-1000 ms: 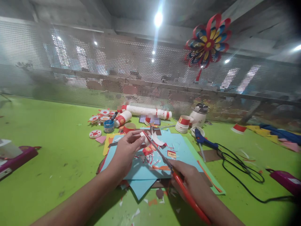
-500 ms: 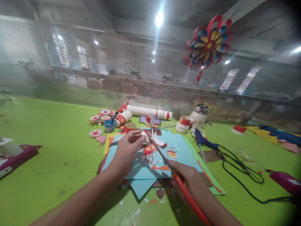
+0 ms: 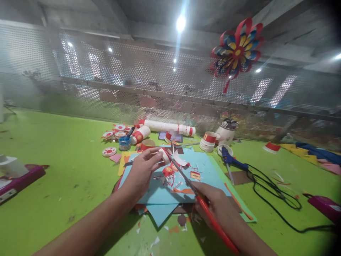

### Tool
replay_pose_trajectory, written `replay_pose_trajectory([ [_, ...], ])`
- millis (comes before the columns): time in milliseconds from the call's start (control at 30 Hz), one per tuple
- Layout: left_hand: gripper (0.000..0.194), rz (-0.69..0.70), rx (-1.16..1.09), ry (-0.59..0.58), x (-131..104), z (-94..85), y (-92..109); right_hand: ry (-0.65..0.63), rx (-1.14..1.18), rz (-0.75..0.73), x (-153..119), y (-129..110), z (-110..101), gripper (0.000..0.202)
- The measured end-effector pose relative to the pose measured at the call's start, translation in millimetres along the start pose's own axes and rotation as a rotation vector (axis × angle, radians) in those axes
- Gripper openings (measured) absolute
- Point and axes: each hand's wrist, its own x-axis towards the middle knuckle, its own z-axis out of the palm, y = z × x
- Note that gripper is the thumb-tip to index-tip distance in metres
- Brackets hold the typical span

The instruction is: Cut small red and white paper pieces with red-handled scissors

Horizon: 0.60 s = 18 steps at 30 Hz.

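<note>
My left hand (image 3: 142, 169) pinches a small white and red paper piece (image 3: 165, 156) between thumb and fingers above the light blue paper sheets (image 3: 213, 177). Wrapped round the red handles of a pair of scissors (image 3: 205, 208), my right hand (image 3: 215, 197) points the blades up and to the left. Their tips meet the edge of the paper piece. A curved white paper strip (image 3: 180, 159) hangs or lies just right of it; I cannot tell which. Under the hands, red and white scraps (image 3: 169, 172) and a small red and yellow card (image 3: 195, 175) lie on the blue sheets.
Behind the sheets are a blue paint jar (image 3: 124, 143), a long white paper tube (image 3: 162, 126), stacked paper rings (image 3: 208, 141) and a penguin-like jar (image 3: 227, 129). A blue glue gun (image 3: 231, 160) with looped black cable lies right. A purple power strip (image 3: 23, 179) is left.
The paper piece has turned slightly in my left hand, showing more of its red edge. Both hands stay in nearly the same place, and the view has shifted a little.
</note>
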Motion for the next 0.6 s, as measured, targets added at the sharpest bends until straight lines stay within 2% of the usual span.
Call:
replay_pose_trajectory([
  [367, 0.026, 0.007, 0.004, 0.019, -3.3, 5.6, -0.2, -0.015, 0.074, 0.037, 0.5, -8.8, -1.5, 0.031],
  [600, 0.025, 0.005, 0.004, 0.009, -3.2, 5.5, -1.2, -0.039, 0.105, 0.026, -1.3, -4.5, 0.7, 0.027],
])
